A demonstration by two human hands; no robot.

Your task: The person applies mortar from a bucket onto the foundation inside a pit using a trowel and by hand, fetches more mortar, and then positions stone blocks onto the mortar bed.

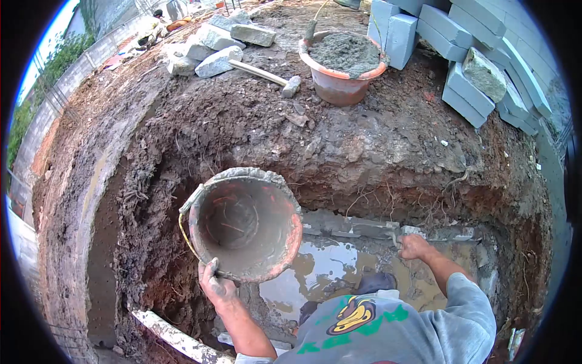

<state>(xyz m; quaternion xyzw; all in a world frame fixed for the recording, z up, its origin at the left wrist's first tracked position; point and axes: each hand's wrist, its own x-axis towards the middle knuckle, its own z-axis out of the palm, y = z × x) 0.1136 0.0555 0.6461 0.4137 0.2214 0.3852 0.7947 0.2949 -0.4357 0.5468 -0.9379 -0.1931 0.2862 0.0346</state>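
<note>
My left hand (217, 285) grips the lower rim of an orange bucket (291, 242) coated in grey mortar, tilted so its inside faces me. A thin layer of wet mortar lines it, and its yellow-wrapped handle (187, 233) hangs at the left side. My right hand (414, 247) is closed around a trowel (397, 235), mostly hidden by the fingers, at a low row of grey blocks (357, 227) along the trench wall. Muddy water (321, 267) covers the trench floor near my feet.
On the bank above stands a second orange bucket (339, 91) heaped with mortar. A hammer (267, 76) lies by several stone blocks (218, 62). Grey blocks (445, 33) are stacked at the upper right. A whitish pipe-like length (176, 337) slants at the lower left.
</note>
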